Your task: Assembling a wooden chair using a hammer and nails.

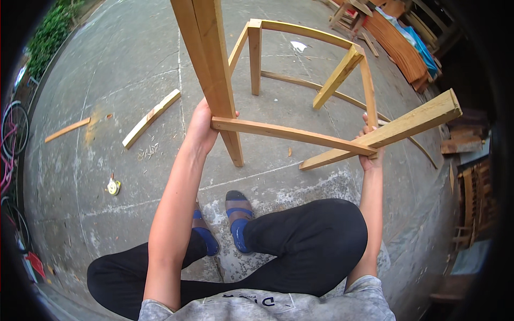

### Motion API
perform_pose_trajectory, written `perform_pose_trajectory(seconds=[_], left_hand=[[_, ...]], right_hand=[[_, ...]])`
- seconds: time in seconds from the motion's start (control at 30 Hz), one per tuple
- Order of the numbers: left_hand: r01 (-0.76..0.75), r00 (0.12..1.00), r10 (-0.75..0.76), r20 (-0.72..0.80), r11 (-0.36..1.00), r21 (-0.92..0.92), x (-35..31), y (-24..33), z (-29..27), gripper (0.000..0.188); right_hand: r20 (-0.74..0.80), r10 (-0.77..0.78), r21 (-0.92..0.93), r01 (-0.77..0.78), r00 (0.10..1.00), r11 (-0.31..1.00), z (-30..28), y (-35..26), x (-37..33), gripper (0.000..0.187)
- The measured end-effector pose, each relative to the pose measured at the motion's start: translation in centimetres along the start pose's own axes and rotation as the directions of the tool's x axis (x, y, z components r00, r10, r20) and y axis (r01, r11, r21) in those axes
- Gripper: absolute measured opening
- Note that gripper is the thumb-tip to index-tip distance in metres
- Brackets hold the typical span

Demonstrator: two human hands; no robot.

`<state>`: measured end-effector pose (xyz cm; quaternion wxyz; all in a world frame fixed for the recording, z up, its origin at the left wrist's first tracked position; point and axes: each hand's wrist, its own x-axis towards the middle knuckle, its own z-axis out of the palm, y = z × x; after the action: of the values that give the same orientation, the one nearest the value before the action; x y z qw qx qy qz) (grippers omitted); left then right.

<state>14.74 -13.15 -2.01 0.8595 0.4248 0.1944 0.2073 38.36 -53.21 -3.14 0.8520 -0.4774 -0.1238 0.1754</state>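
Note:
A wooden frame [289, 132] of posts and thin rails stands tilted before me, shaped like an unfinished chair or stool. My left hand [202, 125] wraps round its tall left post [206, 64], just where the near rail meets it; most of the fingers are behind the wood. At the rail's other end, my right hand [370, 152] grips the joint with the right-hand post [412, 122], fingers partly hidden by the wood. Farther off, two short posts [255, 59] and a far rail [305, 31] belong to the same frame.
On the concrete floor to the left lie a wood block [151, 119], a thin stick [67, 130], scattered nails [148, 152] and a yellow tape measure [113, 185]. A long strip [300, 81] lies beyond the frame. Corrugated sheets [399, 48] and stacked wood [471, 203] line the right; bicycles [15, 125] stand far left.

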Motion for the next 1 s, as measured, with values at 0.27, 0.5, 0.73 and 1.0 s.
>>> perform_pose_trajectory(seconds=[0.27, 0.5, 0.73, 1.0], left_hand=[[0.017, 0.997, -0.026, 0.07, 0.992, 0.125, -0.5, -1.4, 1.6, 0.046], [0.052, 0.97, -0.086, 0.225, 0.987, 0.153, -0.8, -2.9, 0.9, 0.059], [0.035, 0.955, -0.076, 0.287, 0.989, 0.144, 0.7, -3.1, -0.5, 0.051], [0.032, 0.995, -0.045, 0.091, 0.991, 0.132, 0.3, -1.3, 1.3, 0.04]], right_hand=[[-0.039, 0.089, 0.003, -0.089, 0.995, 0.996, -2.6, -0.3, -2.9, 0.058], [-0.139, -0.09, -0.042, 0.085, 0.986, 0.996, -0.3, 0.6, -6.0, 0.077], [-0.111, -0.291, -0.326, 0.242, 0.95, 0.914, 1.3, 0.6, -6.3, 0.086], [-0.294, -0.144, -0.25, 0.07, 0.945, 0.966, 0.0, 0.9, -5.5, 0.068]])
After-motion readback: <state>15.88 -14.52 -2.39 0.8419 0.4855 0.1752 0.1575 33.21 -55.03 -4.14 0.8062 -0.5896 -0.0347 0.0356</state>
